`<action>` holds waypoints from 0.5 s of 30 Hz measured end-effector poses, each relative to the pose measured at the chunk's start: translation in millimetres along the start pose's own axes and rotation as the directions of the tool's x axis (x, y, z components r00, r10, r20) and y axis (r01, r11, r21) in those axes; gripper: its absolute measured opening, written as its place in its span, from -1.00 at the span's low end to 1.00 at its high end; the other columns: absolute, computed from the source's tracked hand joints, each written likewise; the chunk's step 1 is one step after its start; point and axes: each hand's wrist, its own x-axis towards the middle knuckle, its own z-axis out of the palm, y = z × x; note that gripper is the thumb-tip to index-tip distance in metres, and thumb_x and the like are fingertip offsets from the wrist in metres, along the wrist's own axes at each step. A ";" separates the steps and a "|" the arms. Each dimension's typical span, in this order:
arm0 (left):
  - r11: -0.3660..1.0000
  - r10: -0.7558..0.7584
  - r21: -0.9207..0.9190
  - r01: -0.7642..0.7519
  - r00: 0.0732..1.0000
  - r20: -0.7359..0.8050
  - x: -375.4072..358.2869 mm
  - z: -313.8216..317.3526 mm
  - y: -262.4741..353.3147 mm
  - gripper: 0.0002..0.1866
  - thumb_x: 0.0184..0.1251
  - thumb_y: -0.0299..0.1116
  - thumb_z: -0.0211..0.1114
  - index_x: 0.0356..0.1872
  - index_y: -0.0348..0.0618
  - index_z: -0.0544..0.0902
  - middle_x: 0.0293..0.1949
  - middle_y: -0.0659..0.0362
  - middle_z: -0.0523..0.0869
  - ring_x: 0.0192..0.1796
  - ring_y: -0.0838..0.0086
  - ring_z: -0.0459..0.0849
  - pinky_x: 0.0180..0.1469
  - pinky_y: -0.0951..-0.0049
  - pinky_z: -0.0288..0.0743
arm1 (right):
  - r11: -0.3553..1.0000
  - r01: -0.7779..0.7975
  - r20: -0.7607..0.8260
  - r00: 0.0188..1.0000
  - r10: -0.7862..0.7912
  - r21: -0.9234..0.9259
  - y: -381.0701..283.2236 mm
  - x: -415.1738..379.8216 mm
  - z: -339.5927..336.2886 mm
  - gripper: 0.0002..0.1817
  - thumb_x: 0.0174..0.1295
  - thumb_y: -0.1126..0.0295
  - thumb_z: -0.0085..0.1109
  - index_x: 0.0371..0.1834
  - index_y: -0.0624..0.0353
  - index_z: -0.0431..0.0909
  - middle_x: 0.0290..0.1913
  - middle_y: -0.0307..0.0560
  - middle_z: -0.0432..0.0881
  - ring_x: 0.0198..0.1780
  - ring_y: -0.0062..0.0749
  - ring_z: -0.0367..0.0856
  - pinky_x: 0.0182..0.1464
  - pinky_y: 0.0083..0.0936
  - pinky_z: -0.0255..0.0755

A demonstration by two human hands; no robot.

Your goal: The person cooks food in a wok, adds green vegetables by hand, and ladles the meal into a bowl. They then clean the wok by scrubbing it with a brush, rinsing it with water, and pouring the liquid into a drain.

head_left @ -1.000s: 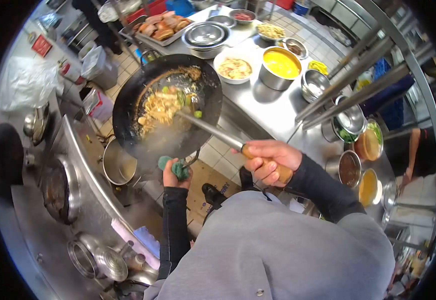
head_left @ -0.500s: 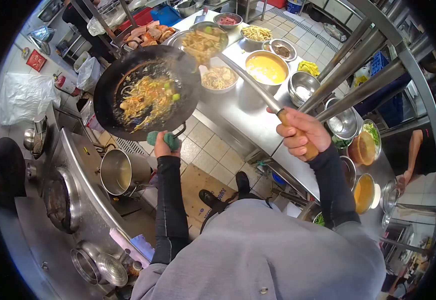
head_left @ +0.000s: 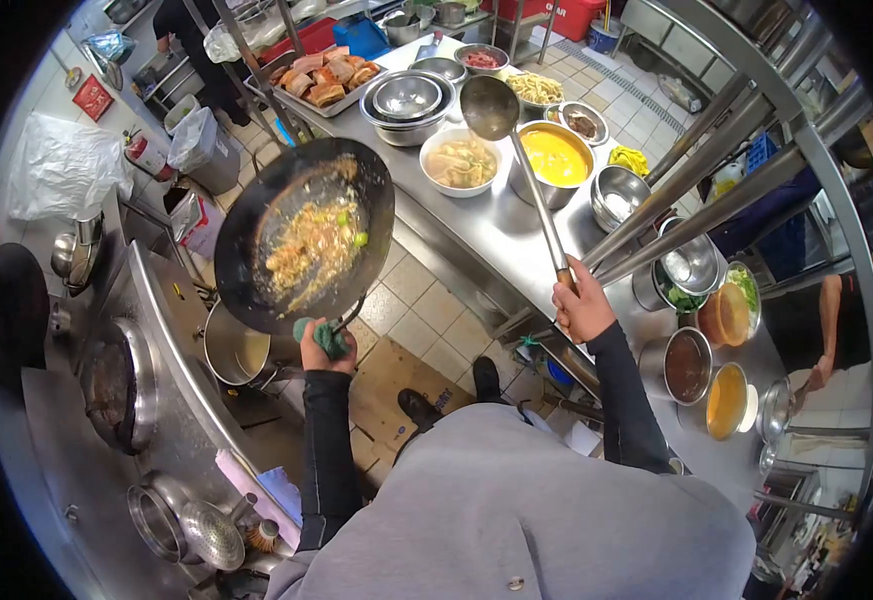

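Observation:
My left hand (head_left: 327,347) is closed round a wok's handle with a green cloth (head_left: 331,338) between. The black wok (head_left: 242,225) is tilted toward me over the gap between stove and counter, with fried food (head_left: 314,245) and green pieces inside. In my right hand (head_left: 584,303) is the wooden handle of a long ladle (head_left: 537,190). Its bowl, wet and brownish, hangs above the counter between a white bowl of food in broth (head_left: 460,163) and a pot of yellow liquid (head_left: 559,155).
Stacked steel bowls (head_left: 407,100) and a tray of meat chunks (head_left: 324,77) stand at the counter's far end. Thick metal posts (head_left: 697,170) rise at the right. A steel pot (head_left: 237,345) sits below the wok. A co-worker's arm (head_left: 830,320) shows at far right.
The ladle, full of food over the stacked bowls before, has swung right and now looks emptied. The white bowl holds more food. The wok has come lower and tilted more.

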 end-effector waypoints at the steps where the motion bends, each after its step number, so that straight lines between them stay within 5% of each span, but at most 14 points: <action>1: 1.000 -0.010 -0.010 0.010 0.999 -0.032 -6.1 -4.2 -2.0 -0.87 0.22 -0.23 0.09 -0.37 -0.02 0.45 -0.53 0.22 0.55 -0.50 0.43 0.54 -0.51 0.45 0.43 | 0.971 -0.072 0.098 0.994 0.051 0.229 1.9 0.3 0.3 -0.44 0.23 0.45 -0.03 0.32 0.09 0.09 -0.52 -0.19 0.39 -0.68 -0.59 0.31 -0.64 -0.59 0.24; 2: 1.000 -0.023 -0.021 0.022 0.998 -0.063 -11.1 -6.1 -4.5 -0.88 0.23 -0.23 0.08 -0.37 -0.01 0.45 -0.53 0.23 0.55 -0.51 0.43 0.54 -0.52 0.46 0.43 | 0.886 -0.159 0.203 0.976 0.075 0.436 3.9 0.7 1.5 -0.42 0.24 0.47 -0.04 0.34 0.06 0.05 -0.53 -0.21 0.36 -0.69 -0.60 0.28 -0.67 -0.60 0.21; 4: 0.997 -0.044 -0.066 0.039 0.996 -0.076 -4.4 -19.3 -10.2 -0.88 0.22 -0.24 0.10 -0.40 -0.01 0.44 -0.55 0.25 0.53 -0.53 0.43 0.53 -0.53 0.47 0.43 | 0.924 -0.128 0.184 0.981 0.065 0.359 3.7 -2.5 12.4 -0.40 0.26 0.47 -0.06 0.36 0.01 -0.01 -0.55 -0.24 0.31 -0.70 -0.62 0.22 -0.69 -0.64 0.17; 6: 0.994 -0.102 0.038 0.101 0.994 0.028 15.9 -65.3 -7.6 -0.89 0.20 -0.26 0.12 -0.41 -0.02 0.44 -0.56 0.27 0.52 -0.56 0.42 0.52 -0.56 0.45 0.42 | 0.792 -0.189 0.210 0.975 0.078 0.580 4.1 -18.9 33.1 -0.43 0.27 0.45 -0.08 0.35 0.01 0.00 -0.55 -0.24 0.31 -0.70 -0.63 0.23 -0.69 -0.65 0.18; 8: 0.996 -0.091 -0.014 0.091 0.996 0.018 10.9 -60.6 -11.8 -0.87 0.21 -0.26 0.10 -0.39 -0.07 0.44 -0.57 0.24 0.49 -0.56 0.46 0.48 -0.57 0.48 0.40 | 0.609 -0.316 0.423 0.905 -0.036 0.728 -6.7 -35.3 44.8 -0.47 0.29 0.47 -0.14 0.34 -0.01 0.03 -0.55 -0.26 0.28 -0.73 -0.66 0.19 -0.72 -0.67 0.16; 11: 0.990 -0.142 0.005 0.143 0.987 -0.069 -22.8 -30.1 -8.7 -0.89 0.15 -0.34 0.15 -0.40 -0.09 0.41 -0.55 0.21 0.45 -0.55 0.44 0.45 -0.52 0.41 0.39 | 0.629 -0.425 0.555 0.831 -0.014 0.651 -24.0 -46.8 67.9 -0.48 0.29 0.46 -0.13 0.32 -0.02 0.06 -0.56 -0.25 0.27 -0.75 -0.65 0.17 -0.73 -0.70 0.15; 13: 0.985 -0.093 0.134 0.105 0.991 -0.098 -28.7 -38.6 -12.8 -0.85 0.11 -0.33 0.18 -0.39 -0.11 0.41 -0.50 0.18 0.44 -0.52 0.38 0.46 -0.46 0.32 0.41 | 0.937 -0.258 0.479 0.870 0.120 0.234 -29.7 -36.2 85.6 -0.46 0.27 0.50 -0.13 0.34 0.01 0.07 -0.55 -0.24 0.30 -0.76 -0.65 0.17 -0.75 -0.67 0.13; 14: 0.986 -0.093 0.128 0.106 0.990 -0.102 -28.2 -47.2 -16.7 -0.85 0.11 -0.33 0.18 -0.39 -0.11 0.41 -0.50 0.18 0.44 -0.52 0.38 0.46 -0.46 0.32 0.41 | 0.990 -0.101 0.474 0.880 0.040 0.104 -29.7 -26.2 102.9 -0.47 0.24 0.53 -0.10 0.32 0.07 0.13 -0.53 -0.22 0.36 -0.71 -0.58 0.27 -0.68 -0.58 0.25; 15: 0.983 -0.085 0.156 0.100 0.991 -0.100 -23.5 -56.9 -20.8 -0.84 0.11 -0.31 0.18 -0.37 -0.11 0.42 -0.48 0.17 0.45 -0.50 0.35 0.46 -0.43 0.28 0.42 | 0.805 0.453 0.338 0.880 -0.334 -0.382 16.4 1.5 126.5 -0.42 0.17 0.33 0.06 0.28 0.15 0.17 -0.30 0.16 0.57 -0.36 -0.03 0.58 -0.35 -0.25 0.44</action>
